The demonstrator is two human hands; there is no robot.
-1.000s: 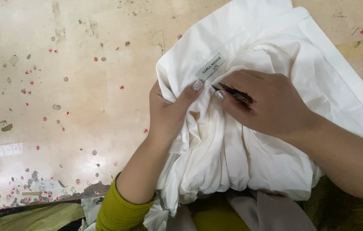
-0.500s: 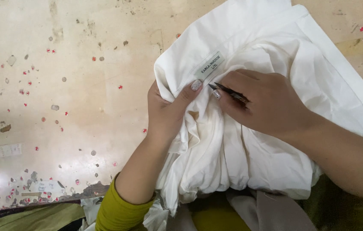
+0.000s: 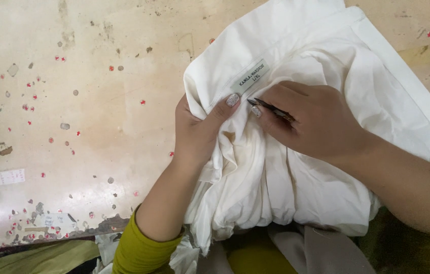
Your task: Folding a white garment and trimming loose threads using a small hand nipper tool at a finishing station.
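Work table [image 3: 88, 101]: pale, worn top, stained and chipped, scattered with small red specks and grey flecks; fills the left and upper part of the view.

White garment [image 3: 326, 61]: bunched cotton cloth, lying on the right half of the table and drooping over its near edge toward the person's lap; flat banded edge running along its upper right side.

Left hand [image 3: 197, 132]: olive-green sleeve pushed up at the forearm; fingers tucked into the folds, thumb pressed down on the cloth just below the label, gripping a gather of fabric.

Right hand [image 3: 311, 124]: resting on top of the garment, fingers drawn together, pinching a small dark tool.

Sewn-in label [image 3: 250, 76]: small white rectangle with dark print, stitched to the garment, just above both thumbs.

Dark tool [image 3: 271, 108]: slim, pointed, metal-tipped; its tip touches the cloth just beneath the label, between the two thumbs.
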